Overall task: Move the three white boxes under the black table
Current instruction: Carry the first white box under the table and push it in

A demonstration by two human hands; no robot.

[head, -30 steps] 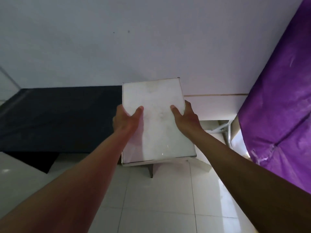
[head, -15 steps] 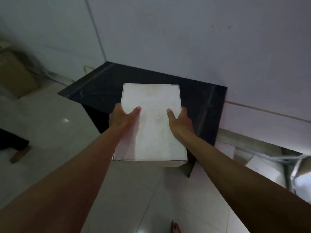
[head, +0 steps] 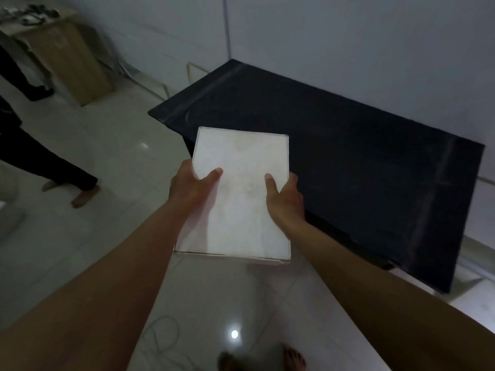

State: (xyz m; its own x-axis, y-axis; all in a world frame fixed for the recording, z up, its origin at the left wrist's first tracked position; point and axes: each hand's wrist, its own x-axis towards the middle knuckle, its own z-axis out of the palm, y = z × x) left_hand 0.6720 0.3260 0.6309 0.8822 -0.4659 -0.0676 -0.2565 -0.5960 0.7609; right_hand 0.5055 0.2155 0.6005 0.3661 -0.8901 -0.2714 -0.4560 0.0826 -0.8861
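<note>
White card, slightly scuffed on its top face, fills the middle of the head view: one white box (head: pixel 238 194) is carried in the air between both hands. The left hand (head: pixel 191 187) clamps the box's left side with the thumb laid flat over the lid, and the right hand (head: pixel 286 198) does the same on the opposite side, thumb on top and fingers hidden beneath. This two-sided hold probably keeps the broad, flat box level and stops the lid from lifting while it is carried. The box hangs above the tiled floor (head: pixel 112 162), at the near edge of the black table (head: pixel 348 156), whose covered top stretches away beyond the right hand toward the wall. It is not yet under that worktop; judging by the task, it has to come down low and go in past the near edge.

No other white box shows here, so how many are already placed cannot be told.

The room is dim, with pale glossy tiles catching a spot of light below the forearms. The carrier's bare feet show at the bottom edge. Far beyond the left hand stands a cardboard box (head: pixel 69 60), and another person's dark trouser legs (head: pixel 53 162) and bare feet cross the floor.
</note>
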